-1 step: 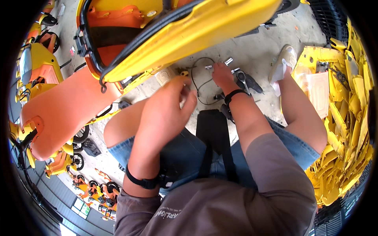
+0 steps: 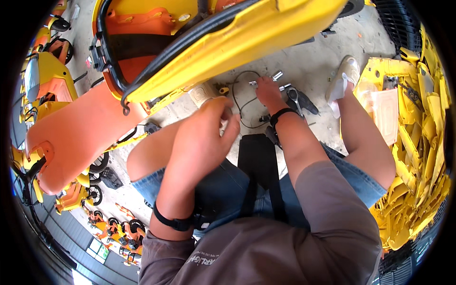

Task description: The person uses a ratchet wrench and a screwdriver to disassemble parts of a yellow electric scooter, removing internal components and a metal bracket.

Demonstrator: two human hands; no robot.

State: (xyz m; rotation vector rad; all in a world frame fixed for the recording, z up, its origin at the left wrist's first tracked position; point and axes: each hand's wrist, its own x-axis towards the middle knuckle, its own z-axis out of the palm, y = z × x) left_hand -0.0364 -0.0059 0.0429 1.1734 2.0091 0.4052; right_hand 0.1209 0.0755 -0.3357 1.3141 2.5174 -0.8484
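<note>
My left hand (image 2: 209, 137) hovers over my left leg near the yellow body panel (image 2: 237, 42), fingers loosely curled with the thumb apart and nothing visible held. My right hand (image 2: 267, 91) reaches to the floor and grips a chrome socket tool (image 2: 277, 76). Beside it lie a silver ratchet (image 2: 293, 98) on a dark object (image 2: 308, 105), a looped black cable (image 2: 241, 114) and a small yellow-and-black item (image 2: 223, 90). An orange panel (image 2: 80, 123) juts out from the vehicle on the left.
Rows of yellow-orange scooters (image 2: 50, 80) stand to the left. A tall pile of yellow plastic panels (image 2: 418, 156) is on the right, with black crates (image 2: 389, 23) behind it. My feet rest on the concrete floor (image 2: 346, 40).
The view has shifted very slightly. My hands keep nearly the same pose and position relative to the objects around them.
</note>
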